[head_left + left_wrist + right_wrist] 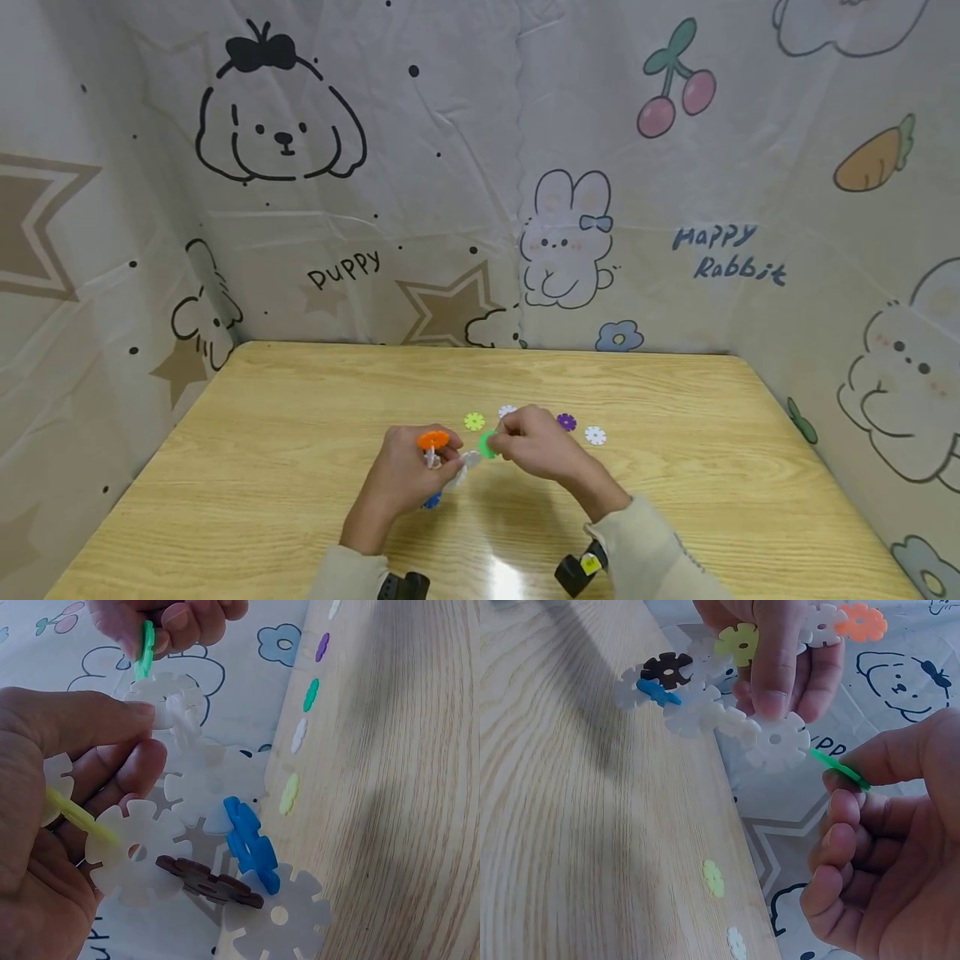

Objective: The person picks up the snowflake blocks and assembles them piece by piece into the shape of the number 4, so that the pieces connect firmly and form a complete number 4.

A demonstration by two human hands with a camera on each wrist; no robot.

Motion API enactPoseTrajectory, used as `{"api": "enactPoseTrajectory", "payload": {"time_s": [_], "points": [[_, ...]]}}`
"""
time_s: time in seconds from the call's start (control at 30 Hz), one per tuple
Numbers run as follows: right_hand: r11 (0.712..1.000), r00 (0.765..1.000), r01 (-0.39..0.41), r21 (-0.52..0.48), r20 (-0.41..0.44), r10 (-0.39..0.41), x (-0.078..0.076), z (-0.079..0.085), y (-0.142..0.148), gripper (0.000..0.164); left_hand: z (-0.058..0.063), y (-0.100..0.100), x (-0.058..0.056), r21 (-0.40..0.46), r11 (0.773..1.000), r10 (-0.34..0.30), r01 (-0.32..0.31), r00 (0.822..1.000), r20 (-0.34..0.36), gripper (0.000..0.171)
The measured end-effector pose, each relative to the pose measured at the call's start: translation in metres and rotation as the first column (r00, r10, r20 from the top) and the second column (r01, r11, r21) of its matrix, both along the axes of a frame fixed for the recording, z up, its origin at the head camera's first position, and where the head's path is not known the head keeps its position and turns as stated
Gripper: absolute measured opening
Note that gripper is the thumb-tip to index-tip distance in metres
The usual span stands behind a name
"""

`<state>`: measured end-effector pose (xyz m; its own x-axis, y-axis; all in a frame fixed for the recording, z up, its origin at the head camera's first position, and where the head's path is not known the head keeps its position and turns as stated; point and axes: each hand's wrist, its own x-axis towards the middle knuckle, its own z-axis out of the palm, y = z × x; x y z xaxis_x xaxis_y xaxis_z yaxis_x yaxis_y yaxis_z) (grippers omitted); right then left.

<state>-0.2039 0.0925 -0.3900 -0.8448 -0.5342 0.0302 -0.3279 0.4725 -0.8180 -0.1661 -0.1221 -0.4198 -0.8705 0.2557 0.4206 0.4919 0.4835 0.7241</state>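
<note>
My left hand [408,473] grips a chain of interlocking snowflake discs, with thumb and fingers near its white end disc [789,754]. Linked in this chain are several white discs, a blue disc [251,844], a dark brown disc [210,883], a yellow disc [737,645] and an orange disc [432,440]. Between thumb and forefinger my right hand [542,446] pinches a green disc [838,766]. Its edge meets the rim of the white end disc; whether the slots are engaged I cannot tell. The left palm partly hides the chain in the left wrist view.
Loose discs lie in a row on the wooden table [285,433] beyond my hands: yellow [474,422], white [507,411], green [311,695], purple [567,422] and another white one [596,436]. Printed cloth [450,192] hangs along the table's back and sides.
</note>
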Motion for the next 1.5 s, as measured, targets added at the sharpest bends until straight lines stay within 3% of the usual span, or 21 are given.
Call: {"api": "enactPoseTrajectory", "payload": {"time_s": [0.4,1.0,1.5], "points": [[1.000,1.000,0.008,0.007,0.025,-0.008,-0.0013,-0.0021,-0.0038,0.022,-0.0007,0.0027,-0.0019,0.010,1.000,-0.004,0.004,1.000,0.004,0.013],[1.000,0.999,0.005,0.024,0.035,-0.006,-0.0020,-0.0043,-0.0057,0.022,-0.0043,0.0020,-0.0029,-0.045,0.999,0.010,-0.010,1.000,0.008,0.011],[1.000,0.999,0.022,-0.008,0.045,-0.022,0.0000,-0.0089,-0.0090,0.026,-0.0096,0.0031,-0.0042,-0.029,1.000,-0.005,0.003,0.997,-0.078,0.015]]}}
